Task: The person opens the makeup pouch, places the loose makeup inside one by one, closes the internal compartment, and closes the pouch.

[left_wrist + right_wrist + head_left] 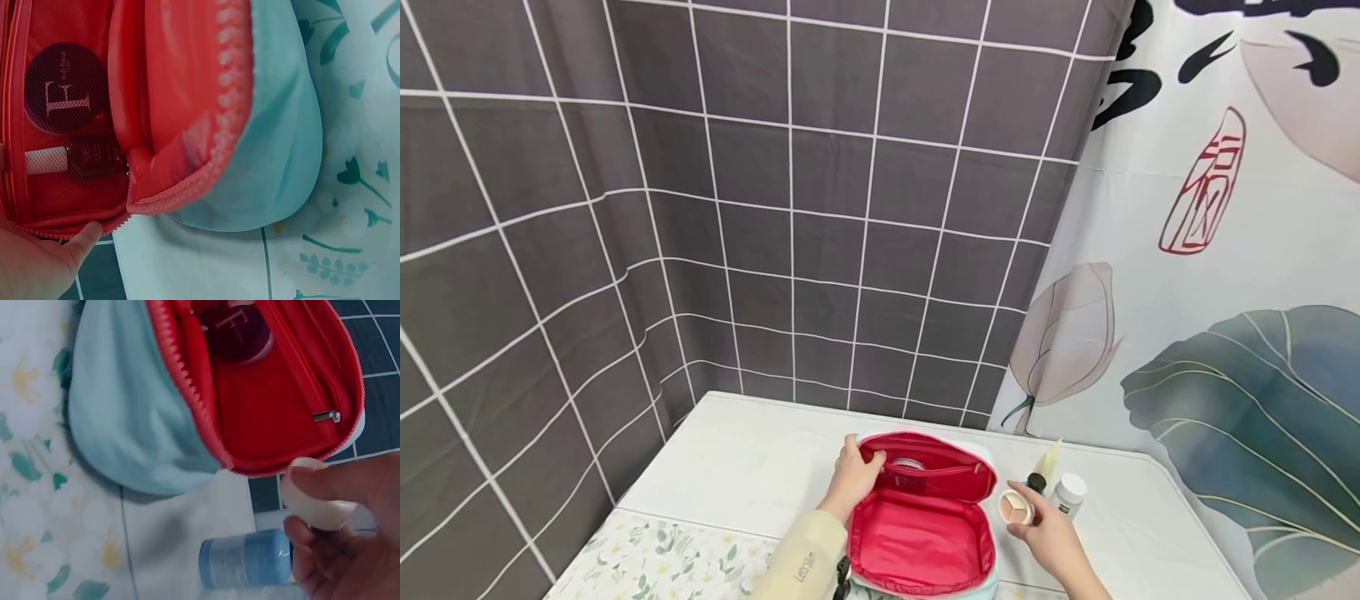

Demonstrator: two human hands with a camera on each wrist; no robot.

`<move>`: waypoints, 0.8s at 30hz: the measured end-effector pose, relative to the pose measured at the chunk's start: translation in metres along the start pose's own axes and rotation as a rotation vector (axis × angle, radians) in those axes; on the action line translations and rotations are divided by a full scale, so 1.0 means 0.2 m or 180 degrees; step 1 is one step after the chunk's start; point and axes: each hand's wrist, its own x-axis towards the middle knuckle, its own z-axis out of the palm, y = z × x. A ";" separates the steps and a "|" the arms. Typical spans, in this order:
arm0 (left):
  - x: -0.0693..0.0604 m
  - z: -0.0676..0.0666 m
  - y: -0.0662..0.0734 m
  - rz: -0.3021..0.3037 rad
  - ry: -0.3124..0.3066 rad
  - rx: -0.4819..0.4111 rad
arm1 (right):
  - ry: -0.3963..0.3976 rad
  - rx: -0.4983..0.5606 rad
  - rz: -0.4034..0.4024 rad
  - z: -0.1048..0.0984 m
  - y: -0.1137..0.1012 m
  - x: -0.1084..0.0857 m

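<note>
In the head view a cosmetic bag with a red lining and a pale blue outside stands unzipped, its lid raised. My left hand grips the lid's left edge, thumb on the inner side. Behind the lid's mesh pocket lie a dark round compact marked F and a small bottle with a white cap. To the right of the bag, my right hand holds a small round jar of powder between thumb and fingers; sections in several pale tones show in it. Its pale side shows in the right wrist view.
Just beyond my right hand stand a white-capped bottle and a pale yellow tube with a black cap. A floral cloth covers the front of the white table. Dark gridded curtain hangs behind.
</note>
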 end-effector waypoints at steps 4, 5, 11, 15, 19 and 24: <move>0.00 0.00 0.00 0.0007 0.0028 0.0013 | 0.0030 0.0160 -0.0116 0.00 -0.05 0.02; 0.00 0.01 0.00 0.0008 0.0029 0.0018 | 0.0030 0.0186 -0.0157 0.01 -0.06 0.02; 0.01 0.01 -0.01 -0.0015 0.0007 0.0027 | 0.0302 0.0280 -0.0778 0.04 -0.15 0.06; 0.01 0.00 -0.01 -0.0039 -0.0011 0.0029 | 0.0584 0.0276 -0.1074 0.07 -0.21 0.09; 0.01 0.00 -0.01 -0.0045 -0.0018 0.0052 | 0.0792 0.0324 -0.1240 0.11 -0.26 0.12; 0.01 -0.01 0.00 -0.0040 -0.0044 0.0066 | 0.1110 0.0259 -0.1610 0.17 -0.30 0.15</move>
